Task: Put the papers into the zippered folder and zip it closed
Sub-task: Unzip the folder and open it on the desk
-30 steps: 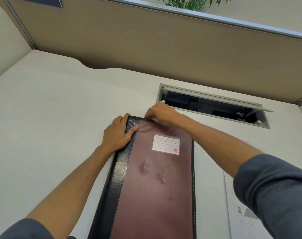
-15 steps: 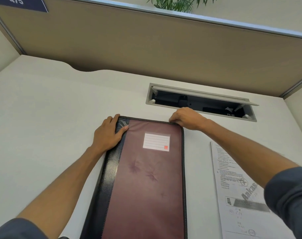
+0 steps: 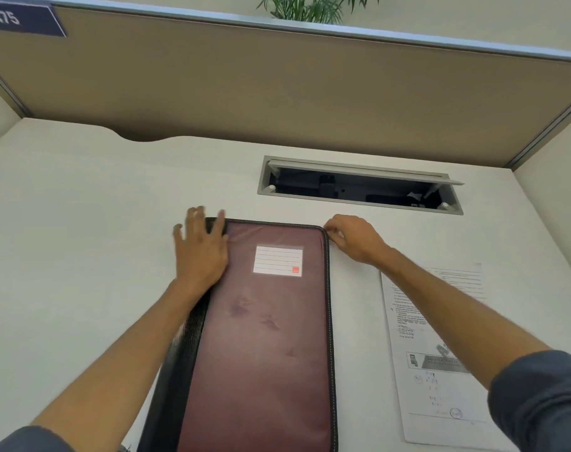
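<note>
Far left, "475" in white on navy partition sign [image 3: 20, 19]; print on right-hand paper sheet [image 3: 440, 353] too blurred.

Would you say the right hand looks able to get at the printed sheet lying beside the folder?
Probably yes: the right hand pinches at the folder corner, and the printed sheet lies uncovered just under that forearm.

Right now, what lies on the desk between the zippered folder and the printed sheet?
In the head view, only bare desk separates the zippered folder from the printed sheet; the right hand sits at that strip's far end, by the folder's corner.
</note>
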Action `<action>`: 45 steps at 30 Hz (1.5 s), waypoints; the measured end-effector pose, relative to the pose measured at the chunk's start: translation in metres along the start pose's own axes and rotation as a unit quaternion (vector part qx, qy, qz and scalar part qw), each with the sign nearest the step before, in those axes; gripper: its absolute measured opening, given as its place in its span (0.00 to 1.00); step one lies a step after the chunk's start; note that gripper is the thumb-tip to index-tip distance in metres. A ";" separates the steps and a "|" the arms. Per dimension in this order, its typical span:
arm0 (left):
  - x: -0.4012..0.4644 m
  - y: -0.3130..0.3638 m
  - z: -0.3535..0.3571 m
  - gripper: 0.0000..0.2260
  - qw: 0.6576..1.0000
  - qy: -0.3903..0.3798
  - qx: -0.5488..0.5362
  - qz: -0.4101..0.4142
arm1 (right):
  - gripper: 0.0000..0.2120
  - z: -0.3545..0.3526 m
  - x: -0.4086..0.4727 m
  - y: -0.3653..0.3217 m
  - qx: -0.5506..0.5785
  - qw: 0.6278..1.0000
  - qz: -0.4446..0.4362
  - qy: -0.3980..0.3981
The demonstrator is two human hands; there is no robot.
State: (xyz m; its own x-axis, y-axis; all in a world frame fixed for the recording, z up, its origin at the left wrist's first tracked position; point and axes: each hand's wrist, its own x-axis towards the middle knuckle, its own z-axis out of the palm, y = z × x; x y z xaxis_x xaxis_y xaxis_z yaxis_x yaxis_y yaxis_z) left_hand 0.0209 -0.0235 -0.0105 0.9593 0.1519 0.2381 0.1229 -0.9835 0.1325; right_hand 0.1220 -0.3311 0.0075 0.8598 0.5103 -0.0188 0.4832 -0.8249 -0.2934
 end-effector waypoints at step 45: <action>0.051 0.137 0.022 0.08 0.936 -0.205 -0.287 0.015 | 0.10 0.011 -0.024 0.003 0.085 0.992 -0.002 0.096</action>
State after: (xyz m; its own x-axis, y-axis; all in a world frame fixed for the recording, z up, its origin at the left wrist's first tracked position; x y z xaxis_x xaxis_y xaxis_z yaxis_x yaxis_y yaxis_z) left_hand 0.0925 -0.1524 -0.0015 0.9915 -0.0401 -0.1241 0.0514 -0.7543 0.6545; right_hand 0.1012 -0.3432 -0.0031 0.8818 0.4433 0.1609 0.4652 -0.7620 -0.4505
